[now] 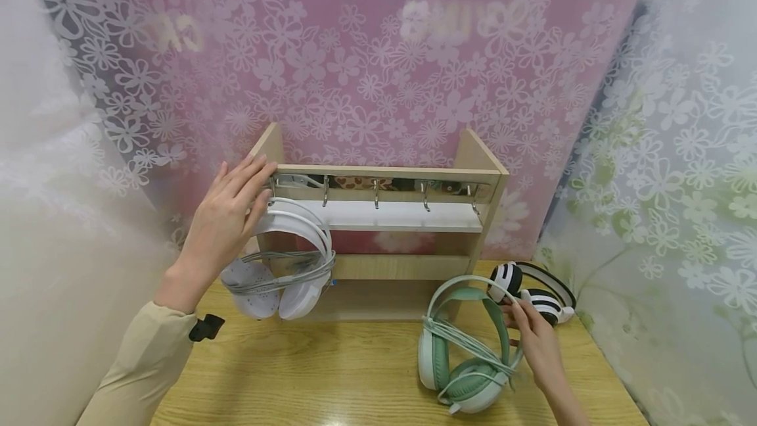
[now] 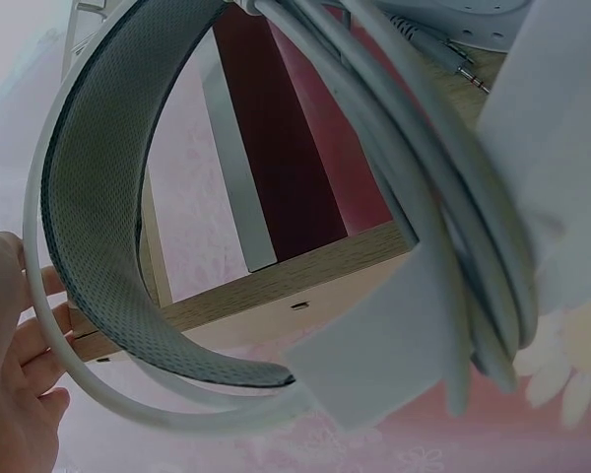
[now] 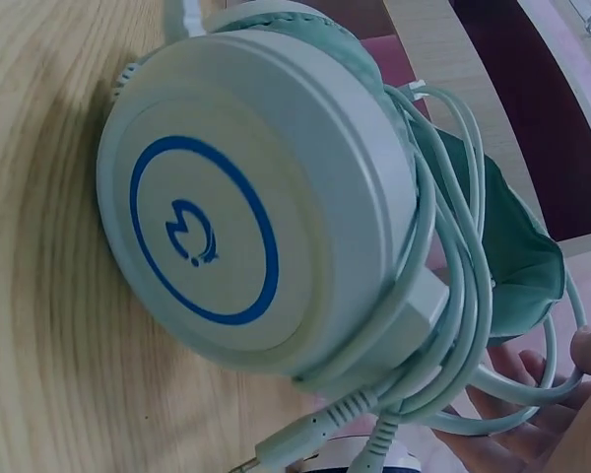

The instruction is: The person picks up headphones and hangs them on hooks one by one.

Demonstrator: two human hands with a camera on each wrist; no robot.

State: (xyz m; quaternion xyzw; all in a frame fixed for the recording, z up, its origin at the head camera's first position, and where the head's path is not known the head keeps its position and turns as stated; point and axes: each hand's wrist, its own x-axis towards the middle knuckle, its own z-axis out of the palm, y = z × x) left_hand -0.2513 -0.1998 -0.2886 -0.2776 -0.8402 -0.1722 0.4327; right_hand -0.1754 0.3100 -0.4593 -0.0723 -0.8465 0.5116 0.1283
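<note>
White headphones [image 1: 304, 284] with a bundled grey cable hang at the left end of a wooden rack [image 1: 378, 267], by its leftmost hook. My left hand [image 1: 221, 219] rests on the rack's left corner, fingers mostly straight, right beside the white headband [image 2: 94, 187]. Mint-green headphones [image 1: 473, 390], their cable wound around them, are at the front right, low over the table. My right hand [image 1: 535, 344] pinches their thin outer headband on its right side. In the right wrist view a round white earcup [image 3: 212, 217] with a blue ring fills the middle.
Several metal hooks [image 1: 376, 194] line the rack's upper rail. Black-and-white headphones [image 1: 541, 304] lie on the wooden table [image 1: 307, 373] behind my right hand. A pink flowered curtain [image 1: 367, 77] hangs behind, and pale sheets close in both sides.
</note>
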